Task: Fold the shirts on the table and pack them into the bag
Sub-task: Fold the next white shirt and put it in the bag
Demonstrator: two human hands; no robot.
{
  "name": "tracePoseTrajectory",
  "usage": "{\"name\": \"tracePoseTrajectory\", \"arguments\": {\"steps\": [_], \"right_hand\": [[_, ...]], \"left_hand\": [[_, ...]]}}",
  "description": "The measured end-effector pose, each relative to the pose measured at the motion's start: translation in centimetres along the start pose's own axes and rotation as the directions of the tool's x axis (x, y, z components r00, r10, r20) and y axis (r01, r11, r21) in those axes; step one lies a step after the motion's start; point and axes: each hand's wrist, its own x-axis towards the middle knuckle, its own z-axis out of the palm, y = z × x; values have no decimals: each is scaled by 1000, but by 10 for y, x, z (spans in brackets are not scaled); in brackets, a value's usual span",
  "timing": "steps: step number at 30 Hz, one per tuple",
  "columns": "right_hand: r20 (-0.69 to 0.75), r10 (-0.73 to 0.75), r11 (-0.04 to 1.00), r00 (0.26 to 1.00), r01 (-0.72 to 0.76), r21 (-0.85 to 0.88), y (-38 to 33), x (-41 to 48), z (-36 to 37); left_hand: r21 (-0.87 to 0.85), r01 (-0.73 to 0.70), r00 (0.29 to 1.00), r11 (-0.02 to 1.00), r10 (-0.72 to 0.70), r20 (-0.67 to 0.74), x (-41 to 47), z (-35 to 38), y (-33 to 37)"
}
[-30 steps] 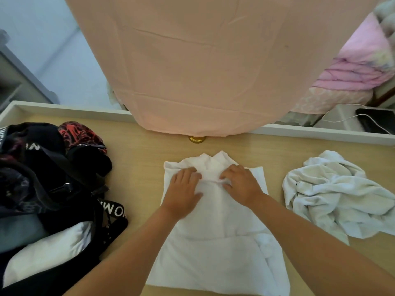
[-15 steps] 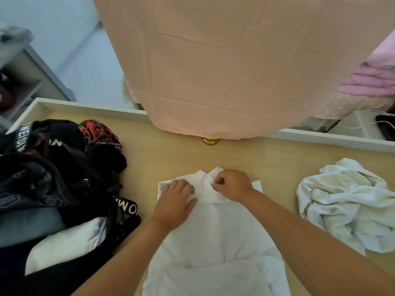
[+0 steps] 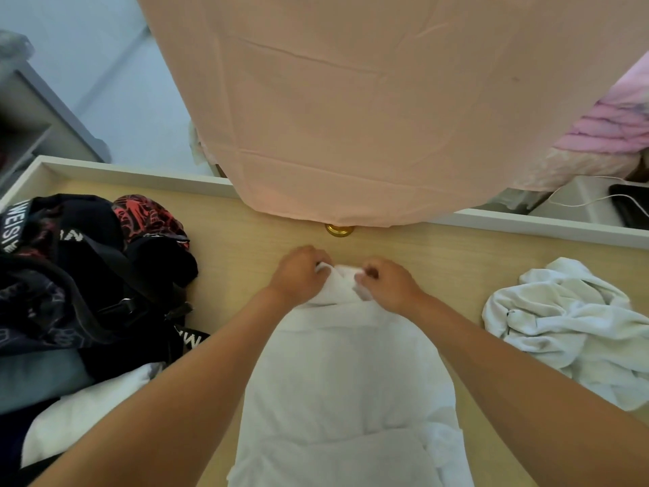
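There is just one camera, worn on the person's head. It looks forward and down, close over the bench [image 3: 456,261].

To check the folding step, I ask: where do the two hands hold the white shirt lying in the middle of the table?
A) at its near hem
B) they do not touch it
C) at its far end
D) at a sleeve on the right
C: the left hand and the right hand both pinch the white shirt at its far end, fingers curled into the cloth.
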Motion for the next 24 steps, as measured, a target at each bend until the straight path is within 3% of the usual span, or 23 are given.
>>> {"name": "tracePoseTrajectory", "arguments": {"steps": [3,6,8,10,12,16,20,22,24], "right_hand": [[-269,-126,984,955,154,87,-10,4,-10],[-378,-205,958,903,265,113,-20,11,-15],[-258,-142,972,956,184,144,-27,15,-21],[-113,-141,986,984,130,-101,-26,21,-22],[-143,-181,969,973,152,-195,-24,27,-19],[-306,-124,980,944,164,109,-34,26,-19],[-346,-210,954,914,268,131,-36,9,-23],[-219,-216,957,952,251,146,-32,-5,-25],[20,-220,972,975,217,87,-22,-21,-25]], "left_hand": [[-324,14,982,946,-73,-173,-6,-13,5],[-421,48,960,906,-159,-232,-7,-19,8],[-451,67,955,890,-188,-228,-6,-22,8],[-492,117,970,863,-206,-131,-6,-26,6],[-444,136,986,886,-165,-27,-7,-32,2],[-237,71,994,969,-89,-69,-7,-37,-7],[-365,17,981,931,-86,-174,-23,-36,-10],[-484,-4,985,875,-81,-155,-43,-35,-5],[-507,-27,1000,861,23,-15,-67,-33,-2]]}}
